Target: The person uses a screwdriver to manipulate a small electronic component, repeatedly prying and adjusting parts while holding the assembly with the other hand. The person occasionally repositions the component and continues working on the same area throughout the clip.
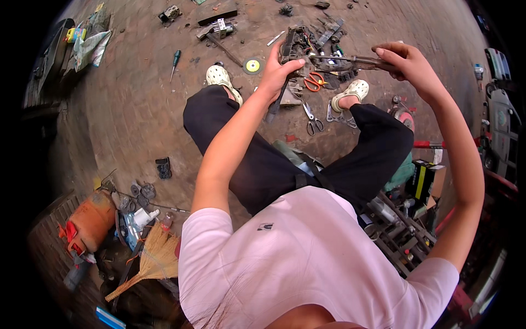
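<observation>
My left hand (275, 75) is wrapped round a dark, grimy machine part (293, 44) with wires about it, its thumb pointing right. From the right, my right hand (408, 64) grips the end of a long, dark, plier-like tool (356, 61). The tool's far end reaches the part beside my left thumb; whether they touch I cannot tell. Below the tool lie orange-handled pliers (314, 81) on the floor. Grey-handled scissors (313, 120) rest nearer to me, between my feet.
A hammer (224, 49), a yellow-centred disc (252, 66) and a screwdriver (175, 64) lie on the floor to the left. Loose metal parts (330, 32) are scattered ahead. A straw broom (156, 255) and an orange tank (90, 219) stand lower left; a vehicle (501, 123) is far right.
</observation>
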`<state>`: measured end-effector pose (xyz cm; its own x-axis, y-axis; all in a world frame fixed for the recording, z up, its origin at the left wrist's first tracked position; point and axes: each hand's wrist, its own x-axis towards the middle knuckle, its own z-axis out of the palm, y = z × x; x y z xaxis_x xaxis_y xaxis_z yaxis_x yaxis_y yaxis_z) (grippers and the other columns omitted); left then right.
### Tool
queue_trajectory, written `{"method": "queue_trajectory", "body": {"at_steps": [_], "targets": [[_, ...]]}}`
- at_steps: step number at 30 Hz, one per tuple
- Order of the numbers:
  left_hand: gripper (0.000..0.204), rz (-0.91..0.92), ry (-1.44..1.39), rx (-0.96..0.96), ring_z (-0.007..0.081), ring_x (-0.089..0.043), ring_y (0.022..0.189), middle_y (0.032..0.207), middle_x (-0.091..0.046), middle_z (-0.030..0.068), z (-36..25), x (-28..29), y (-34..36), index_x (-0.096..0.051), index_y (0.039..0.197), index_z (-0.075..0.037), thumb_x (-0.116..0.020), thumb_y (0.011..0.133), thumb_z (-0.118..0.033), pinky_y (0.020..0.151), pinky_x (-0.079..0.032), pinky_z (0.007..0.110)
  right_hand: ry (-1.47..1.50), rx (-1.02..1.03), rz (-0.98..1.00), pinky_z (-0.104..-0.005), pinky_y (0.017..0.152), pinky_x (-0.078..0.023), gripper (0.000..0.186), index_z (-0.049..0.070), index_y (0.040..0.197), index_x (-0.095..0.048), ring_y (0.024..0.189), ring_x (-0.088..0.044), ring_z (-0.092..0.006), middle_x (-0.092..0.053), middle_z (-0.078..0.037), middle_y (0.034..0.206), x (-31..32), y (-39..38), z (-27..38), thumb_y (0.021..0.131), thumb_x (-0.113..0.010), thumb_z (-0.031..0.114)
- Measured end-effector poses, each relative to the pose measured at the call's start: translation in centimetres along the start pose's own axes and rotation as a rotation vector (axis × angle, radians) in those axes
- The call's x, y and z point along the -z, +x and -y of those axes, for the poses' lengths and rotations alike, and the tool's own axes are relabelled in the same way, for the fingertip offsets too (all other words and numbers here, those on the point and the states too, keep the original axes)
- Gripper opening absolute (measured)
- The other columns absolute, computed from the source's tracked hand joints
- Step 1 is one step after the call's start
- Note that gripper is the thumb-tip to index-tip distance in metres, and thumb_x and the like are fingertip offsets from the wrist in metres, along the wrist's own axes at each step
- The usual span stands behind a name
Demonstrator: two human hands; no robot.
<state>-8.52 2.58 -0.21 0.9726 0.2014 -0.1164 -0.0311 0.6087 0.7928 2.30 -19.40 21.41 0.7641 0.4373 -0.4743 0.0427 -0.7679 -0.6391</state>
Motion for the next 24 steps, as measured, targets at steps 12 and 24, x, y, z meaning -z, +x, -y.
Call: {"method": "queue_trajectory", "body": {"at_steps": [12,24], "targets": [[0.067,-0.009,-0.004,-0.015,0.0185,-0.061,0.1,0.116,-0.057,0.0101,0.1,1.1,-0.1,-0.035,0.138,-0.003,-0.068,0.08,-0.005,0.086,-0.051,0.032,-0.685,0.809,-0.037,-0.0341,0.055,-0.047,0.024,0.002,0.104,-0.068,0.059,-0.061,-0.0202,-0.068,-0.01,0.082,-0.8,1.0,-0.7,0.086,-0.068,0.019],[0.074,-0.019,-0.017,-0.063,0.0153,-0.058,0.102,0.117,-0.056,0.0096,0.6,0.4,0.8,-0.032,0.139,-0.002,-0.071,0.077,-0.005,0.089,-0.048,0.03,-0.37,0.049,0.221,-0.0256,0.049,-0.043,0.024,0.003,0.107,-0.063,0.054,-0.048,-0.0068,-0.063,-0.003,0.082,0.3,1.3,-2.1,0.089,-0.065,0.018]]}}
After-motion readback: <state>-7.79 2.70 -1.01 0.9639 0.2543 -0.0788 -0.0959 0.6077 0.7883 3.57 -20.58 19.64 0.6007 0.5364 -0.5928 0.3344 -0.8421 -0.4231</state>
